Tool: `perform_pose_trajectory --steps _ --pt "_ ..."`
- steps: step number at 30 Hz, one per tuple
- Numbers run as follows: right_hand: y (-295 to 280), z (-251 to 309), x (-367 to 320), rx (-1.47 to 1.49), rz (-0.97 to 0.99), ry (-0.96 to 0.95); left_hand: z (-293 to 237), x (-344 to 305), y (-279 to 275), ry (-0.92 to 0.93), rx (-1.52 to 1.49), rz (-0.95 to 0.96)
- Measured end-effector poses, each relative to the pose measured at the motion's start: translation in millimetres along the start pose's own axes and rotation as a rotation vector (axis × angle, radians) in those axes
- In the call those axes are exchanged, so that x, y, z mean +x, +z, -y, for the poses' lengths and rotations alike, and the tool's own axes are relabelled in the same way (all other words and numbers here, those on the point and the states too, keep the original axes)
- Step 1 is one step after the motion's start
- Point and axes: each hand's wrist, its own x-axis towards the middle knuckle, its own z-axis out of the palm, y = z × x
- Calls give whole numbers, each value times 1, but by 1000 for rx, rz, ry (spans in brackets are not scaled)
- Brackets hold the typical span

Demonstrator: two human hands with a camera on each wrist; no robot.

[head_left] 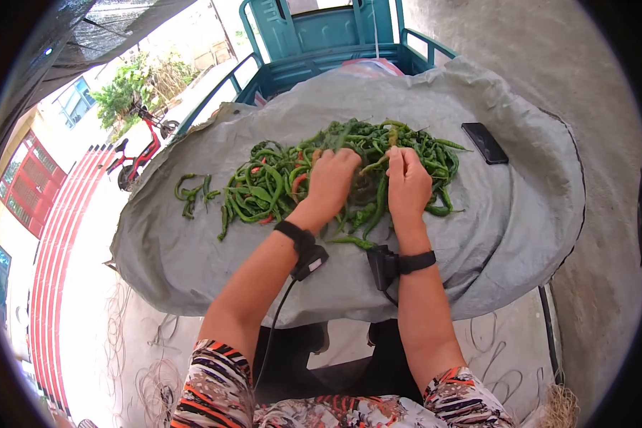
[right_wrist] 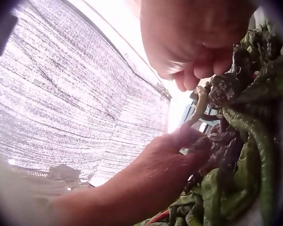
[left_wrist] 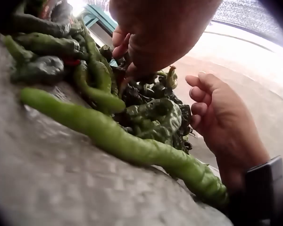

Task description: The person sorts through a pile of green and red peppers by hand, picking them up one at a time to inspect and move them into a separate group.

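Note:
A heap of green chili peppers [head_left: 264, 189], with a few red ones, lies on a grey cloth. My left hand [head_left: 333, 178] reaches into the middle of the heap with bent fingers; its fingertips are hidden among the peppers, and I cannot tell what they grip. Close to its right, my right hand [head_left: 409, 182] has its thumb and fingers curled and pinches a pale yellowish-green chili pepper [right_wrist: 199, 106]. The pepper's lower end overlaps the left hand [right_wrist: 165, 165] in the right wrist view. One long green pepper [left_wrist: 118, 139] lies near the left wrist.
The grey cloth [head_left: 192, 260] has raised, folded edges. A black phone [head_left: 485, 143] lies on it, right of the heap. Several loose peppers [head_left: 192, 194] sit apart at the left. Behind stands a teal cargo cart [head_left: 324, 32]. A red scooter [head_left: 146, 146] is farther left.

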Motion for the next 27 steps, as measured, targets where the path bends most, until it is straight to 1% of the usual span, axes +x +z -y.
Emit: perform_pose_trajectory --steps 1,3,4,5,8,9,12,13,14,16,17,19,21,24,27 --pt "1 0 -1 54 -13 -38 1 -4 -4 -2 -47 -141" --pt "4 -1 -2 167 -42 -115 -8 -9 -18 -168 -217 -236" --pt "6 -2 -3 139 -10 -105 -12 -9 -27 -249 -301 -284" --pt "8 -3 -5 110 23 -97 -11 -8 -31 -225 -339 -342" --pt "9 4 -7 76 107 -129 -22 -9 -55 -613 -1098 -242" --pt "8 6 -9 73 131 -146 -26 -10 -56 -573 -1215 -294" --pt "4 11 -13 24 230 -229 -32 -21 -58 -569 -1466 -194" --pt "7 5 -11 -4 243 -303 -31 -24 -56 -563 -1517 -150" --pt "6 0 -9 11 312 -214 -33 -26 -54 -582 -1556 -153" --pt "-1 7 -9 36 458 -39 -29 -30 -50 -624 -1572 -189" --pt "3 5 -13 82 361 -171 -26 -31 -47 -654 -1567 -210" --pt "2 9 -20 121 390 -168 -20 -36 -41 -722 -1559 -256" --pt "3 9 -23 127 416 -178 -15 -41 -38 -740 -1594 -258" --pt "6 5 -25 236 375 -136 -9 -45 -38 -779 -1598 -230" --pt "6 2 -19 428 218 10 -8 -47 -40 -789 -1554 -219"
